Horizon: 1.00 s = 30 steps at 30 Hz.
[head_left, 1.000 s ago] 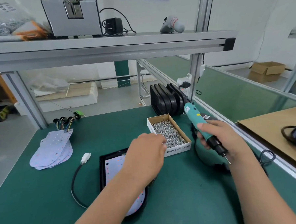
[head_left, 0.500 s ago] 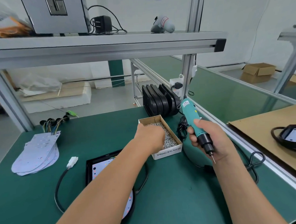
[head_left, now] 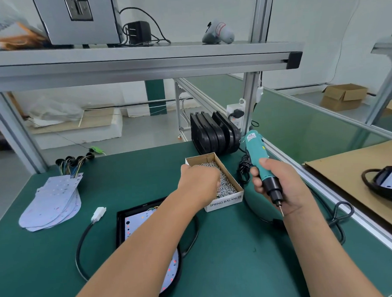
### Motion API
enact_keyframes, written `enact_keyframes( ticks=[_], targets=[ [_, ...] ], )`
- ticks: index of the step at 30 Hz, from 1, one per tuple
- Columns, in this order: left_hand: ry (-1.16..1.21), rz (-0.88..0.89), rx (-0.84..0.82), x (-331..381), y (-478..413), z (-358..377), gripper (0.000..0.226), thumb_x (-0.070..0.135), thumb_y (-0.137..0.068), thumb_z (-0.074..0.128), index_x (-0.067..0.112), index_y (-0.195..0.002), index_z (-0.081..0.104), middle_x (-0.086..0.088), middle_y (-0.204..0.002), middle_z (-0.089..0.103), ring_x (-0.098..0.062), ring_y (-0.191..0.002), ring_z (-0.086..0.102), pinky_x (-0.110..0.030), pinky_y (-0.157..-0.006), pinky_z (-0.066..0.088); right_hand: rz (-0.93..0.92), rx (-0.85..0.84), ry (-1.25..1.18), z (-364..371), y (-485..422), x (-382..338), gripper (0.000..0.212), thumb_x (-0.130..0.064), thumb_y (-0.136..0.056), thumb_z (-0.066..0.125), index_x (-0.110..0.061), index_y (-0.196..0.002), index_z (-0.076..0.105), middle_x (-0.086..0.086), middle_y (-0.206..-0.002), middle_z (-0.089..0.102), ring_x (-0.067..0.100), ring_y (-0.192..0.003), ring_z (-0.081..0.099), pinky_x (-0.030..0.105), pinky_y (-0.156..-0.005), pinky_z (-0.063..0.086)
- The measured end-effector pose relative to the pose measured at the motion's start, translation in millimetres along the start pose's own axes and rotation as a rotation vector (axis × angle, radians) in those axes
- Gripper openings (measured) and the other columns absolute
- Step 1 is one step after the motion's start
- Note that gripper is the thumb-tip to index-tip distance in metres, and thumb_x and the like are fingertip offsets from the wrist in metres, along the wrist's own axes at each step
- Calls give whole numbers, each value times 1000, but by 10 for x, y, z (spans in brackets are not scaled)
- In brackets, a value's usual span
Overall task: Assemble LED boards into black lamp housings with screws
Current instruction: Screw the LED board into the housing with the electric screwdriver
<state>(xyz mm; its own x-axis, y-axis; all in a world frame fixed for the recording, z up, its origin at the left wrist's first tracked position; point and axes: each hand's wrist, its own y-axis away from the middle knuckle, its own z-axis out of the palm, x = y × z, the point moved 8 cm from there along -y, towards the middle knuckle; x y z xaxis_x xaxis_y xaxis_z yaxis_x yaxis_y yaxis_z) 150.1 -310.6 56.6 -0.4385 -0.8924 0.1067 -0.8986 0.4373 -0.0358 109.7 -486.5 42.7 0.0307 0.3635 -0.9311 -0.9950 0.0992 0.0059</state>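
Observation:
A black lamp housing (head_left: 120, 231) lies on the green mat with a white LED board (head_left: 135, 220) seated in it; my left forearm covers much of it. My left hand (head_left: 200, 182) reaches into the cardboard box (head_left: 225, 202) of small silver screws (head_left: 226, 185), fingers curled down among them. My right hand (head_left: 283, 189) grips a teal electric screwdriver (head_left: 256, 154), bit pointing down, just right of the box. Spare LED boards (head_left: 52, 201) are stacked at the left. Empty black housings (head_left: 214, 133) stand on edge behind the box.
The housing's black cable (head_left: 82, 245) loops left and ends in a white connector (head_left: 98, 213). The screwdriver's cord (head_left: 337, 218) trails along the right rail (head_left: 305, 172). Beyond the rail, another lamp (head_left: 389, 181) rests on cardboard (head_left: 351, 176). A metal shelf (head_left: 140, 65) runs overhead.
My left hand moved from above the housing up into the screw box and curled into the screws. My right hand kept the screwdriver beside the box.

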Motion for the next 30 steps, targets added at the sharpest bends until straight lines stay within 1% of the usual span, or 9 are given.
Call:
enact_keyframes(
  ticks=[3,6,11,14,16,19,23,26,30],
  targets=[
    [102,-8,18,-49,-8,-8,27,6,-102,43,27,-94,59,6,-87,64,-25,-88,43,-39,-88,30,-6,-3,0,11,0,7,23,-25,-95,63,-7,-110,64,9,-83,67,15,-60,58,23,-50,49],
    [304,-27,56,-104,9,-80,21,11,-104,48,20,-92,62,7,-91,70,-26,-97,61,-42,-95,45,-12,-1,2,36,9,3,16,-20,-103,55,-7,-108,63,8,-82,66,15,-60,58,23,-50,49],
    [1223,-203,162,-415,252,-297,20,12,-107,57,15,-90,67,3,-82,75,-17,-76,71,-41,-86,64,2,6,-60,70,33,-1,16,-21,-104,53,-9,-111,60,6,-81,66,14,-58,58,21,-49,50],
    [1766,-231,50,-548,578,-268,17,12,-109,57,9,-95,66,-3,-81,70,-17,-75,69,-35,-73,65,10,3,-111,143,49,27,15,-17,-103,51,-7,-110,59,8,-80,65,16,-57,59,22,-49,52],
    [1954,-268,2,-626,831,-215,17,10,-109,54,8,-96,65,-4,-81,68,-18,-76,69,-32,-68,64,30,-18,-134,240,68,71,18,-13,-101,47,-5,-114,57,9,-81,64,18,-59,59,24,-50,52],
    [2135,-351,-39,-714,1191,-104,13,9,-106,53,8,-99,65,-5,-81,66,-19,-77,69,-28,-61,62,52,-45,-187,424,115,160,24,-9,-97,45,-6,-119,55,9,-81,61,20,-63,58,26,-51,53],
    [2281,-405,-117,-799,1573,-40,7,10,-93,62,8,-92,69,-8,-85,65,-22,-77,70,-22,-53,57,18,-69,-196,707,200,221,11,-15,-101,50,-12,-107,59,6,-77,57,17,-59,55,25,-49,49],
    [2289,-435,-136,-881,1788,-9,11,8,-95,57,7,-91,67,-11,-86,62,-22,-71,64,-22,-44,47,7,-88,-211,985,255,237,13,-25,-102,55,-14,-99,62,2,-75,56,15,-57,52,23,-49,48],
    [2238,-456,-142,-958,1947,62,11,8,-95,59,6,-90,69,-12,-88,61,-15,-61,50,-18,-41,35,-38,-90,-301,1398,290,207,10,-21,-98,64,-12,-102,61,1,-75,59,13,-60,55,23,-52,50]
  ],
)
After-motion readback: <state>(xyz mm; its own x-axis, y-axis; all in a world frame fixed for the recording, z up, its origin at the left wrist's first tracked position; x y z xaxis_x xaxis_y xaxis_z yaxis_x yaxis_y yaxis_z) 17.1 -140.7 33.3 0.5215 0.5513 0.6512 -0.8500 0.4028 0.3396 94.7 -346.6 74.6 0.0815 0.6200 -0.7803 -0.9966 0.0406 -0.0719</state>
